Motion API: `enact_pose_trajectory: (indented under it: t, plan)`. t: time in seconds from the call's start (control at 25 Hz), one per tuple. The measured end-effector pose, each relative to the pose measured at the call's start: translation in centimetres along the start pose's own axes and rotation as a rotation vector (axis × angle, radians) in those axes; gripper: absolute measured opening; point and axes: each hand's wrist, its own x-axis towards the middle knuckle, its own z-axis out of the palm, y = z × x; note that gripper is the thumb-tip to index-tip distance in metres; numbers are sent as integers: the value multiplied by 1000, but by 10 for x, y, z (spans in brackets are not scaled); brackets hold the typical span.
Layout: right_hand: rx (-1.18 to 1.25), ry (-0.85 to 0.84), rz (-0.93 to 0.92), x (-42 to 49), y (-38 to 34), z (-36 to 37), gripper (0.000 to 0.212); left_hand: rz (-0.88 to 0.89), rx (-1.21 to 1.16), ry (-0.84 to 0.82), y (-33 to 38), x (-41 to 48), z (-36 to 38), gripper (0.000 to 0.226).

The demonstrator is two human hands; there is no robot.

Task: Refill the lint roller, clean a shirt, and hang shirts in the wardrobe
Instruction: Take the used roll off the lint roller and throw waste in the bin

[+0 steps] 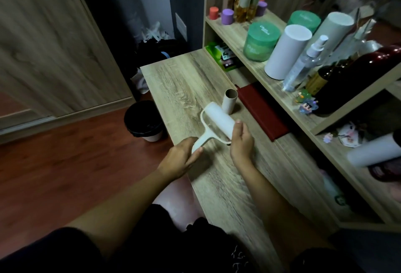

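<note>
Left hand: the left hand point(181, 158) gripped the handle of the lint roller point(207, 137), fingers curled round it, low over the near edge of the worktop point(184, 82).
Right hand: the right hand point(241, 142) held the near end of the white roll point(218, 118), thumb raised along it and fingers wrapped beneath.
Lint roller: held between both hands just above the worktop, the white roll sitting in its frame and pointing away and to the left.
Cardboard tube: a bare brown cardboard tube point(229, 101) stood upright on the worktop, just beyond the far end of the roll.
Red case: a flat dark red case point(261, 113) lay to the right of the hands, against the foot of the shelf point(235, 32).
Shelf: beyond and right of the hands, it carried a green jar point(260, 41), a tall white cylinder point(286, 52) and a clear spray bottle point(303, 66).
Bin: a black-lined bin point(143, 121) stood on the floor left of the hands.
Door: a wood-grain door panel point(47, 51) was far left.
</note>
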Motion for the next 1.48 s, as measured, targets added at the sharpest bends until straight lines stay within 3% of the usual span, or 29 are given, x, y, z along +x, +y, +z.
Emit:
enact_pose_trajectory:
  t: [0.16, 0.28, 0.44, 0.6, 0.84, 1.0, 1.28, 1.48]
  plan:
    - [-29, 26, -110, 2, -5, -20, 49, -159, -375, 134, 19, 26, -23, 41]
    - [-66, -29, -243, -2, -11, -33, 46, -175, -656, 29, 39, 42, -44, 31]
    - [-141, 12, -358, -4, -20, -42, 52, -111, -705, -115, 47, 44, -57, 41]
    - [-119, 3, -387, -6, -23, -42, 45, -119, -729, -84, 55, 45, -60, 34]
    - [105, -48, -80, -7, -26, -35, 27, -122, -671, 5, 63, 39, -60, 32]
    - [120, 62, -79, -5, -29, -31, 24, -129, -708, 67, 66, 33, -54, 35]
    - [32, 99, -182, -4, -23, -31, 49, -207, -859, -36, 55, 25, -40, 37]
    - [6, 87, -157, -4, -17, -31, 53, -241, -918, -38, 53, 20, -29, 41]
